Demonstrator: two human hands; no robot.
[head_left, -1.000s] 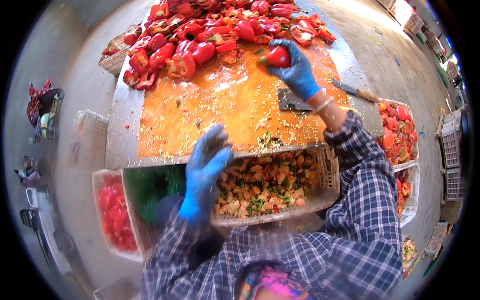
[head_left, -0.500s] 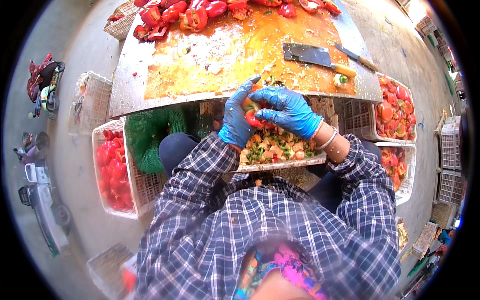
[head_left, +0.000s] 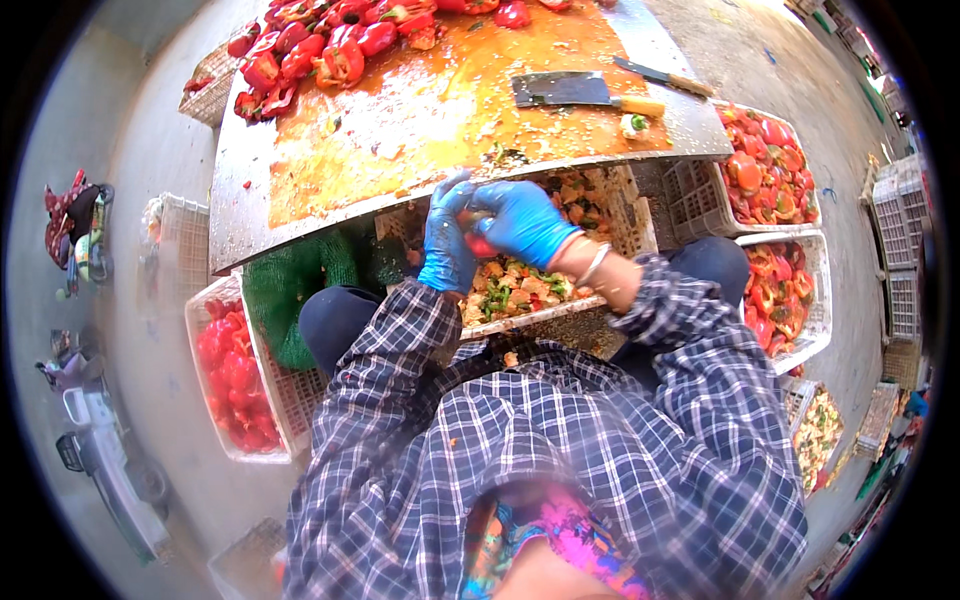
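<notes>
Both my hands wear blue gloves and meet over a crate of pepper cores and seeds (head_left: 500, 295) below the table's near edge. My left hand (head_left: 449, 235) is closed round a red bell pepper (head_left: 480, 246), mostly hidden between the two hands. My right hand (head_left: 525, 222) curls over the same pepper from the right, its fingertips hidden. Beyond them, a wet, seed-strewn orange board (head_left: 400, 120) covers the metal table. A cleaver (head_left: 565, 90) and a thin knife (head_left: 660, 74) lie at its right, beside a green-stemmed pepper core (head_left: 633, 125).
Red peppers (head_left: 340, 60) are heaped at the table's far left. Crates of red peppers stand on the left (head_left: 235, 375) and right (head_left: 765, 170), (head_left: 780, 300). A green mesh sack (head_left: 290, 300) sits by my left knee. Scooters (head_left: 85, 225) are parked far left.
The view has turned, so the table now slopes up to the right. My hands have drawn closer together round the pepper, and the right hand now covers more of it.
</notes>
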